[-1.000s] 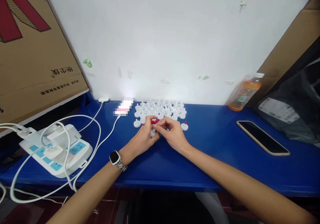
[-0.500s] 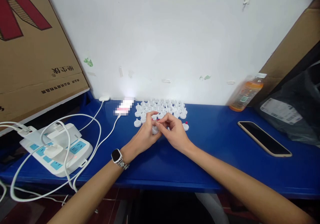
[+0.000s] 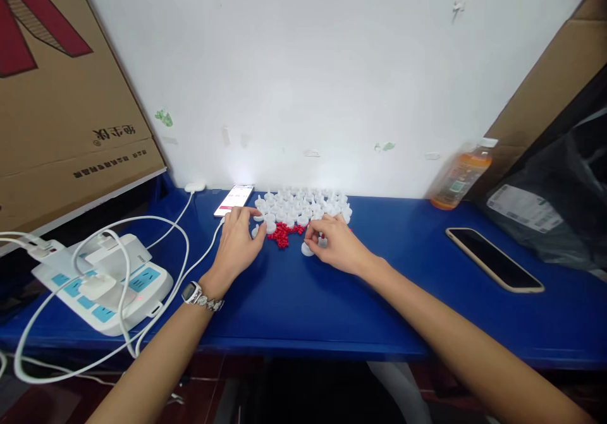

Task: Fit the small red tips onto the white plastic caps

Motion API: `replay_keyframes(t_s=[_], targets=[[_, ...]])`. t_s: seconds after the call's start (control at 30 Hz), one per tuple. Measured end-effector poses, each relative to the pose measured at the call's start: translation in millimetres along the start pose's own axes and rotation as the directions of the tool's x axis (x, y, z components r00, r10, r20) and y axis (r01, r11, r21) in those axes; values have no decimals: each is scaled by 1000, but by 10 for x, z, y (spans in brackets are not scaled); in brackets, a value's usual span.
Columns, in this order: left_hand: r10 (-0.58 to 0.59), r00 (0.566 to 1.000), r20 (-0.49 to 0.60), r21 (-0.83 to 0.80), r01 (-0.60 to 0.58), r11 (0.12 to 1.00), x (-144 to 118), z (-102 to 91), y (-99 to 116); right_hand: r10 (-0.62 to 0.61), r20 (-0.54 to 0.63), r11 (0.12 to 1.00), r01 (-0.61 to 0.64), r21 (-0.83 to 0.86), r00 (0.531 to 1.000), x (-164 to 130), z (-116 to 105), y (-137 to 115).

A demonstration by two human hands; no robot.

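sorting white caps and red bits on a blue surface

resting apart on the blue surface (image 3: 332, 310), two hands work at a cluster of small parts. the left hand (image 3: 237, 244) lies flat with its fingers loosely spread, fingertips touching a white cap (image 3: 258, 231) at the cluster's 9 o'clock edge; whether it grips that cap cannot be told. the right hand (image 3: 336, 244) is narrowed to a pinch on one white cap (image 3: 308, 249) lying on the surface at the cluster's 6 o'clock. between the hands sits one heap of red pieces (image 3: 283, 233), too small and crowded to count. at 12 o'clock of the heap stand the white caps (image 3: 303, 204) in rows, several dozen, too blurred for an exact count. two phones show: one lit phone (image 3: 234, 199) at 10 o'clock, one dark phone (image 3: 494, 260) at 3 o'clock. one orange bottle (image 3: 458, 177) leans by the wall, blurred. one power strip (image 3: 107, 282) with tangled white cables sits at 8 o'clock, its far cables cut off by the frame.
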State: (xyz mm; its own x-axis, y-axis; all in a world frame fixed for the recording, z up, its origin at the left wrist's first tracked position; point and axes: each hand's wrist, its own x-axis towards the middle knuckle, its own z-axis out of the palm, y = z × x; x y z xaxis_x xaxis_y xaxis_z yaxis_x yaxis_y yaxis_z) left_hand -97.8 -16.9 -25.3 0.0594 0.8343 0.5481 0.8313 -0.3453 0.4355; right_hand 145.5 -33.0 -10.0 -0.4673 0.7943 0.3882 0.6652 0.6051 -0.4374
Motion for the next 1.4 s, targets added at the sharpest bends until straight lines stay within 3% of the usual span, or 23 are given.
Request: replay_keyframes(t_s=[0.13,0.27,0.37,0.57,0.73,0.93,1.07,1.4], targets=[[-96,991,93,66,90,994,0,-10,-188,39,-44,998,-41,-55,998,6,-13,59],[-123,979,164,29,120,992,-2,-34,-258,24,-108,996,-32,-77,994,35,47,14],[-96,980,172,-26,102,994,1,-56,-246,-70,-94,988,56,-145,993,74,129,-92],[-9,992,123,-104,22,994,-16,-145,-139,-194,67,944,204,-260,979,148,252,-192],[63,991,120,-217,-36,976,-45,-172,-8,-185,89,927,204,-315,979,170,296,-128],[82,972,219,-301,-13,954,-68,-135,73,-183,93,917,204,-343,979,171,310,-86],[144,964,224,-339,-61,939,-83,-107,89,-171,82,926,188,-329,982,158,277,-74],[184,930,318,-309,-82,947,-137,-52,142,-178,84,912,197,-360,980,194,249,-125]])
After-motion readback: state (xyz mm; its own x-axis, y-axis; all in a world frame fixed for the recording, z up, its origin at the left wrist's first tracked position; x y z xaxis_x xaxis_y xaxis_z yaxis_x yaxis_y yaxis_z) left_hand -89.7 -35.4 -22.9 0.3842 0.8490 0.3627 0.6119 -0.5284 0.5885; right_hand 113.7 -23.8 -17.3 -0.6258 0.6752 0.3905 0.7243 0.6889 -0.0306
